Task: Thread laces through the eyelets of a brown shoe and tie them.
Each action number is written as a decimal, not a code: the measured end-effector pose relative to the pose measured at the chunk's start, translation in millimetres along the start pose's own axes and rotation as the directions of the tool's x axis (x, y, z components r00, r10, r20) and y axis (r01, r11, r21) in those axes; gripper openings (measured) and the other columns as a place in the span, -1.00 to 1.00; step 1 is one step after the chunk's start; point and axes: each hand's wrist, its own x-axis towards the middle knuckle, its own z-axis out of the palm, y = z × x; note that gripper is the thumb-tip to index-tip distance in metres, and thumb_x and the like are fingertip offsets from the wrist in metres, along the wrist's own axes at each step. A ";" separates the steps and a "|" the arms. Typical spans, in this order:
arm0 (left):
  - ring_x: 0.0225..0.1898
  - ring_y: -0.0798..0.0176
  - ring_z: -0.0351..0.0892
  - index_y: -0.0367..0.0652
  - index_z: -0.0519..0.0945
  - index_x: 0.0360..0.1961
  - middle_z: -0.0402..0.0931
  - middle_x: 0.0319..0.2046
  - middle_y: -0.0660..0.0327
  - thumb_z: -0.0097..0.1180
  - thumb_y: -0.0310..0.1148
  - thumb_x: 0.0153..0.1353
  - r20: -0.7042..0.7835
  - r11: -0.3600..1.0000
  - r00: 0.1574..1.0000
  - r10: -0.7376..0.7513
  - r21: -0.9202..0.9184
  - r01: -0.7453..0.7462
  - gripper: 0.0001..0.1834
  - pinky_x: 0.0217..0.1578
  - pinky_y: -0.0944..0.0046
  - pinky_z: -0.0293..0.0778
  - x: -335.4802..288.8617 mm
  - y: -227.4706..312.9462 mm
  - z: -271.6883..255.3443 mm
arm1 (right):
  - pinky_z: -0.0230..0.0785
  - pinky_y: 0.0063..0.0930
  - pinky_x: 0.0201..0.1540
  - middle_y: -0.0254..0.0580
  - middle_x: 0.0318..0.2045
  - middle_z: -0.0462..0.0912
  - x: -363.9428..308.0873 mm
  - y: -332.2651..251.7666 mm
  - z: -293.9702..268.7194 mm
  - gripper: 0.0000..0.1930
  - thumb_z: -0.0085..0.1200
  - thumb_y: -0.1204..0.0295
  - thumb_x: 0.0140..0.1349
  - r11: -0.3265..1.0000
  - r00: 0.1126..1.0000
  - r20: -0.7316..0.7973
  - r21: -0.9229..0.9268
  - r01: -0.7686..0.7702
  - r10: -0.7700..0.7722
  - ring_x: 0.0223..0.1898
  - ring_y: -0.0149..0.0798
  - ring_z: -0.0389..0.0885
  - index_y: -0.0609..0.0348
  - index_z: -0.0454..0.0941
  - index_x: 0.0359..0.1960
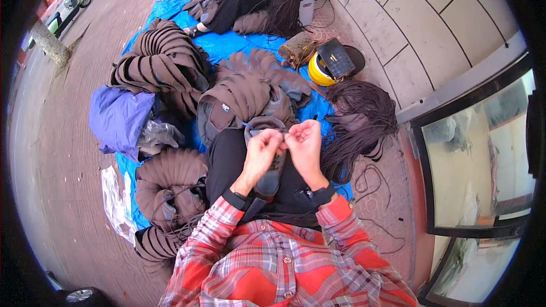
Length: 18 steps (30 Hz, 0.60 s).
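Note:
My left hand [264,150] and my right hand [304,145] meet above my lap, fingers pinched together. Whatever is between their fingertips is too small to make out. Just below them a dark grey-brown shoe upper [269,181] rests on my legs, partly covered by my hands. Beyond it lies a nested row of brown shoe uppers [242,99], with a small label inside the nearest one. To the right of my right hand is a big bundle of dark shoelaces [358,116], its strands hanging loose.
More stacked uppers [162,59] [170,179] lie left on a blue tarp [219,45], beside a purple bag [120,116]. A yellow tub [319,74] bears a black box [336,58]. Another person [250,5] sits at the far end. A glass-fronted case [472,153] stands right.

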 end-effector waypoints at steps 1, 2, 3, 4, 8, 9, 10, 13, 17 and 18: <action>-0.52 0.27 0.53 -0.33 0.53 -0.30 0.56 -0.53 0.18 -0.01 -0.42 0.21 0.017 0.975 0.996 0.083 0.203 -0.085 -0.83 -0.42 0.28 0.43 -4.3 0.6 1.6 | 0.37 -0.57 -0.50 -0.24 -0.46 0.48 9.0 6.5 -9.1 -0.63 0.10 0.69 -0.01 0.983 0.992 -0.013 0.136 -0.119 0.122 -0.51 -0.43 0.44 0.17 0.20 -0.22; -0.51 0.15 0.54 -0.34 0.53 -0.29 0.55 -0.53 0.14 0.00 -0.43 0.19 0.055 0.895 0.979 0.197 0.398 -0.203 -0.83 -0.42 0.23 0.44 -8.0 1.0 0.8 | 0.36 -0.56 -0.51 -0.22 -0.44 0.49 15.6 10.8 -14.9 -0.63 0.10 0.68 0.00 0.942 0.975 0.027 0.255 -0.219 0.219 -0.51 -0.42 0.46 0.17 0.20 -0.22; -0.51 0.04 0.55 -0.34 0.52 -0.27 0.55 -0.54 0.10 0.01 -0.45 0.16 0.116 0.762 0.947 0.299 0.569 -0.310 -0.83 -0.42 0.18 0.45 -12.0 2.3 -1.2 | 0.36 -0.55 -0.53 -0.20 -0.42 0.50 19.6 15.2 -20.0 -0.63 0.11 0.68 0.01 0.876 0.948 0.079 0.365 -0.315 0.308 -0.50 -0.40 0.47 0.16 0.20 -0.23; -0.35 -0.03 0.53 -0.30 0.54 -0.23 0.56 -0.41 0.07 0.07 -0.47 0.10 0.137 0.755 0.960 0.243 0.595 -0.276 -0.79 -0.28 0.14 0.42 -20.4 5.1 -4.7 | 0.40 -0.53 -0.50 -0.17 -0.40 0.52 20.5 19.8 -24.7 -0.65 0.12 0.65 0.03 0.805 0.907 0.103 0.429 -0.410 0.408 -0.45 -0.35 0.52 0.18 0.24 -0.19; 0.01 0.01 0.37 -0.15 0.53 -0.09 0.45 -0.09 0.03 0.15 -0.49 0.02 0.176 0.523 0.875 0.450 0.743 -0.418 -0.65 0.11 0.11 0.16 -47.3 0.1 -33.4 | 0.49 -0.47 -0.38 -0.18 -0.35 0.55 42.0 17.5 -40.9 -0.74 0.16 0.55 0.08 0.825 0.788 0.434 0.157 -0.543 0.436 -0.37 -0.30 0.57 0.21 0.40 -0.19; 0.00 0.01 0.37 -0.15 0.52 -0.08 0.42 -0.06 0.03 0.16 -0.50 0.00 0.152 0.460 0.873 0.463 0.801 -0.383 -0.62 0.06 0.13 0.24 -49.8 11.3 -39.5 | 0.49 -0.42 -0.31 -0.18 -0.32 0.56 55.6 31.5 -51.2 -0.75 0.18 0.47 0.10 0.921 0.873 0.308 -0.032 -0.387 0.378 -0.33 -0.30 0.58 0.25 0.41 -0.22; 0.01 0.02 0.36 -0.15 0.51 -0.08 0.40 -0.04 0.03 0.16 -0.52 0.00 0.079 0.505 0.863 0.498 0.783 -0.363 -0.62 0.05 0.15 0.26 -47.2 5.4 -57.6 | 0.47 -0.35 -0.23 -0.11 -0.28 0.57 69.6 49.4 -48.3 -0.68 0.17 0.36 0.11 0.927 0.900 0.304 -0.304 -0.219 0.312 -0.28 -0.23 0.58 0.28 0.41 -0.19; 0.06 -0.06 0.30 -0.22 0.44 -0.01 0.30 0.05 -0.02 0.16 -0.51 -0.04 -0.218 0.735 0.915 0.339 0.668 -0.113 -0.53 0.03 0.12 0.30 -29.5 -20.2 -132.7 | 0.33 -0.23 0.02 0.14 -0.12 0.54 90.7 66.5 -14.0 -0.35 0.08 -0.07 0.09 0.661 0.716 0.536 -0.737 0.139 0.447 -0.07 -0.01 0.52 0.36 0.42 -0.09; 0.17 -0.16 0.20 -0.28 0.15 0.22 0.22 0.11 -0.16 0.31 -0.32 -0.12 -0.386 0.569 0.820 0.422 0.817 0.091 -0.13 0.16 0.05 0.19 26.0 -57.7 -195.0 | 0.28 -0.23 0.04 0.21 -0.07 0.50 111.2 57.8 8.5 -0.10 -0.04 -0.30 0.02 0.413 0.530 0.471 -0.880 0.233 0.705 -0.01 0.00 0.48 0.45 0.38 0.02; 0.18 -0.15 0.20 -0.29 0.15 0.23 0.22 0.13 -0.18 0.34 -0.30 -0.14 -0.404 0.614 0.855 0.326 0.778 0.133 -0.10 0.17 0.06 0.19 39.5 -65.3 -206.6 | 0.31 -0.26 0.00 0.18 -0.12 0.53 111.8 59.8 5.0 -0.12 0.08 -0.27 -0.04 0.449 0.567 0.489 -0.866 0.221 0.663 -0.06 -0.03 0.51 0.43 0.41 -0.02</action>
